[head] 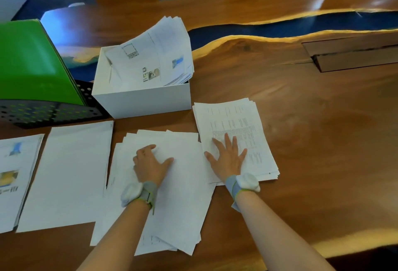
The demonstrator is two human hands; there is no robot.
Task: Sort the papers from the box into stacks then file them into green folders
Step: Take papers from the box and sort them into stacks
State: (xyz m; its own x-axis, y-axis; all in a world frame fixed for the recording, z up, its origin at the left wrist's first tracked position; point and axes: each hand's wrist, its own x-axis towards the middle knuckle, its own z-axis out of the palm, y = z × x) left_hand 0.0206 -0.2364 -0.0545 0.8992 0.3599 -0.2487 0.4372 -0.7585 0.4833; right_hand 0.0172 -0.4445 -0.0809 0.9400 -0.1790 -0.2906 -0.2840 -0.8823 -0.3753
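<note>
White stacks, and I pin them so nothing slides: left hand (150, 163) spread on the middle stack (185, 186), right hand (228, 157) flat on the printed stack (234, 117). More papers (150, 59) wait in the box (146, 102) beyond.

The green folders (28, 61) and the leftmost paper stack (15, 180) run off the left edge. Print on the right stack (237, 124) is too small to read. Inside the white box (142, 102), leaning sheets (150, 55) hide the bottom.
</note>
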